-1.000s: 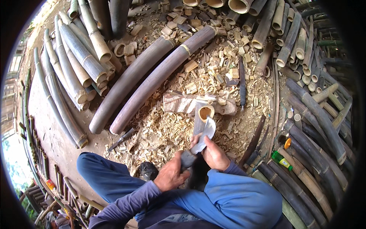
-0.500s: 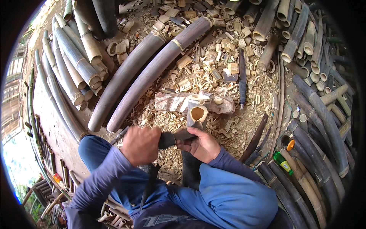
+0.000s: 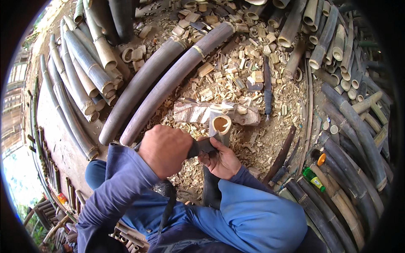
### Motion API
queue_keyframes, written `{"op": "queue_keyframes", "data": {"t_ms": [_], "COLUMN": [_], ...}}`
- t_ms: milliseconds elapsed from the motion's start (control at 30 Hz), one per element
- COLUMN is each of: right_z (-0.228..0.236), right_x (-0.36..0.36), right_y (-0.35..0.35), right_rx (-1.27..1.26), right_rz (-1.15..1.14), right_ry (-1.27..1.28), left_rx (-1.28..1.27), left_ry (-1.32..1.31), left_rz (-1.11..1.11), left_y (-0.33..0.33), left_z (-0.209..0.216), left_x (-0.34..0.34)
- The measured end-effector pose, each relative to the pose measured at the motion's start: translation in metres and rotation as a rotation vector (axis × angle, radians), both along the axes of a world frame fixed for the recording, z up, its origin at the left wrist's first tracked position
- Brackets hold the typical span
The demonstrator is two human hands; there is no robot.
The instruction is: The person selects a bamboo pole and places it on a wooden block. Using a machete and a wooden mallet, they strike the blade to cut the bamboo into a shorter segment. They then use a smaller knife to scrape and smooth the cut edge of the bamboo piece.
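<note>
My left hand (image 3: pixel 164 151) is a closed fist round the dark handle of a knife (image 3: pixel 194 149). A dark end of the knife sticks out left of that fist. My right hand (image 3: pixel 220 159) pinches the knife's dark blade, thumb on top and fingers curled beneath. Just beyond the thumb, a dark bamboo tube (image 3: pixel 213 134) has a pale-rimmed oval hole cut in its side, with a light sliver at the hole's right edge. The tube's far end rests on a rough wooden block (image 3: pixel 190 114). My hands hide most of the blade and its edge.
Bamboo chips (image 3: pixel 244 76) cover the ground ahead. Two long bamboo poles (image 3: pixel 164 84) lie at left, beside stacked bamboo (image 3: pixel 88 63). A second knife (image 3: pixel 268 86) lies beyond the block. At right are more bamboo poles (image 3: pixel 350 114) and a green bottle (image 3: pixel 314 179).
My left fist has moved up and to the right, closer to my right hand, with the knife. A pale sliver now shows at the hole's edge. My right hand has shifted slightly.
</note>
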State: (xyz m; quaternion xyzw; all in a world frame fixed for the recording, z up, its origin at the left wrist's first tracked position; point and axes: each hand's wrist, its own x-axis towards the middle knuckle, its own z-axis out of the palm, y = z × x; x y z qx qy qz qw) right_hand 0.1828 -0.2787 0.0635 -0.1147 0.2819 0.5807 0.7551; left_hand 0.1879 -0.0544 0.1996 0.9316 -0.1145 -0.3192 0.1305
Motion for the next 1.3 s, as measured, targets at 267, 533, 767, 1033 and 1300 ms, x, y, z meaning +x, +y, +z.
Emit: {"op": "queue_keyframes", "data": {"t_ms": [267,533,767,1033,1300], "right_z": [0.003,0.030,0.003,0.008,0.007], "right_x": [0.071,0.048,0.043,0.032,0.046], "right_y": [-0.032,-0.020,0.027,0.013,0.027], "right_rx": [-0.341,-0.608,-0.421,-0.160,-0.333], "right_rz": [0.564,0.670,0.493,0.020,0.378], "right_ry": [-0.399,-0.660,-0.452,-0.105,-0.369], "left_rx": [-0.409,-0.835,-0.613,0.076,-0.413], "left_ry": [0.292,0.238,0.308,-0.220,0.146], "left_rz": [0.762,1.115,1.334,0.580,1.156], "left_y": [-0.105,-0.122,-0.043,-0.015,-0.042], "left_z": [-0.093,-0.091,-0.087,-0.035,-0.085], "left_x": [-0.123,-0.127,-0.116,-0.055,-0.114]}}
